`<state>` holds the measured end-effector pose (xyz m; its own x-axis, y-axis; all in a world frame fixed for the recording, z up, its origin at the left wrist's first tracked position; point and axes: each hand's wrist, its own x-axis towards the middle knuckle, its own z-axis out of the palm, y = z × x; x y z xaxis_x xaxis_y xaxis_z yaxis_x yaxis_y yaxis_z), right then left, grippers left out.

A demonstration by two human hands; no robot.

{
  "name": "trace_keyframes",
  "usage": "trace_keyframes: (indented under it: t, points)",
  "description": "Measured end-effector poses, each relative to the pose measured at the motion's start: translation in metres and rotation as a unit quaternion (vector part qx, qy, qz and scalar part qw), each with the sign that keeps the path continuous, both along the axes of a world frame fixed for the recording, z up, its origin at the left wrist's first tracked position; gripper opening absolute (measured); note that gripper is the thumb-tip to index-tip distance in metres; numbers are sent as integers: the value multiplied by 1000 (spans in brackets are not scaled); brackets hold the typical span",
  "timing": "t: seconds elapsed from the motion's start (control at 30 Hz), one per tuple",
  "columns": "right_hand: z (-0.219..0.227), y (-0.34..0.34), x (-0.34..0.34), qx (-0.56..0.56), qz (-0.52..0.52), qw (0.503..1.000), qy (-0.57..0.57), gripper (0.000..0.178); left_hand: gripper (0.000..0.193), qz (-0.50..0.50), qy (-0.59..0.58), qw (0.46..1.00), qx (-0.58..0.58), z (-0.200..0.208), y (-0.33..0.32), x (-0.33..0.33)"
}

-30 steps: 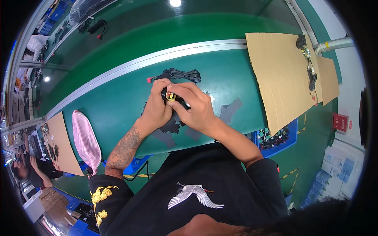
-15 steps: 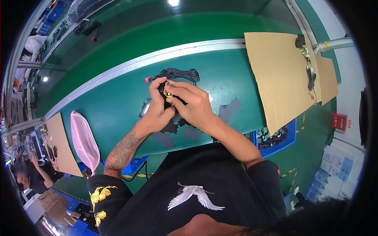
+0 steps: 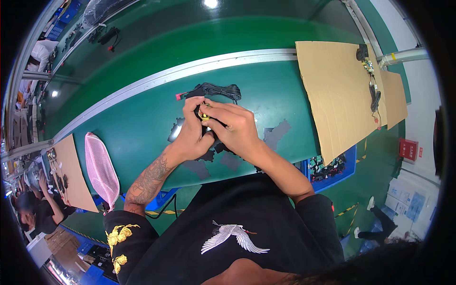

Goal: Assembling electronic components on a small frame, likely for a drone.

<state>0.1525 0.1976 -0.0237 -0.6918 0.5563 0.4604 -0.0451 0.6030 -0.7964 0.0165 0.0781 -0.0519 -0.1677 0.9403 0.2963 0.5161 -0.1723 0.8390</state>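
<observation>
Both hands meet over the middle of the green bench. My left hand (image 3: 192,137) is closed round a black housing, most of it hidden by the fingers. With thumb and fingers my right hand (image 3: 233,122) pinches a small circuit board with a yellow part (image 3: 204,115) at the housing. Just beyond the hands lies a coiled black cable (image 3: 221,90) with a red connector (image 3: 179,96); whether it joins the housing I cannot tell. Several flat dark grey cut pieces (image 3: 277,134) lie around and beneath my hands.
A pink mesh bag (image 3: 101,171) lies on the left of the bench (image 3: 142,137). Cardboard sheets with cable parts stand at the right (image 3: 332,99) and left (image 3: 76,175). A blue bin (image 3: 349,172) of small boards sits below the right edge. Other people are at far left and lower right.
My hands stay nearly in place, with the yellow part shifted slightly at the housing. At lower right, a person's legs have come further into view.
</observation>
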Motion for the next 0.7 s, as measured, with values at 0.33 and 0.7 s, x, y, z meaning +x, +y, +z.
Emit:
trace_keyframes:
  t: [0.33, 0.7]
  points:
    - [8, 2, 2, -122, 24, 992, -11, 31, 94, 0, 21, 999, 31, -4, 1, -1]
    - [8, -1, 2, -99, 18, 995, -23, 33, 94, 6, -14, 1000, 22, -6, -2, 0]
